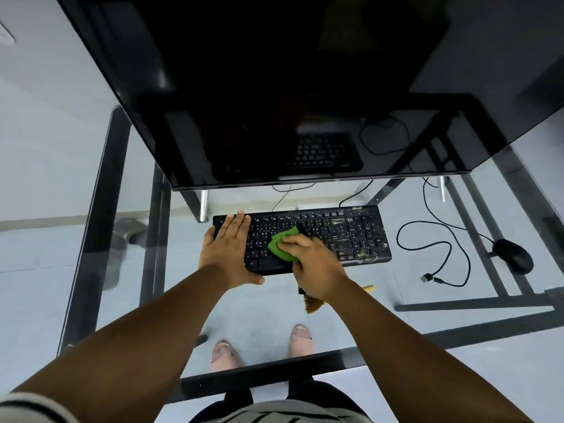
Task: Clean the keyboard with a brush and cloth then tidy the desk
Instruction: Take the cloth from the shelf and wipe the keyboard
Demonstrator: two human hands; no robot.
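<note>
The right hand (317, 264) squeezes a green cloth (282, 244) on the black keyboard (351, 236) on the glass desk (268, 303); the left hand (227, 248) lies flat on its left end, holding nothing; the brush (312, 303) lies near

I am standing at a computer desk, in what looks like an office or a home study; the view shows too little of the room to tell which. The glass desk (457, 300) has a dark metal frame, and through its top I can see a pale floor (36, 270). A big dark monitor (274, 87) rises in front of me, with a black keyboard (351, 236) below it, a black mouse (513, 255) off to the right and a loose cable (448, 257) curling between them.
</note>
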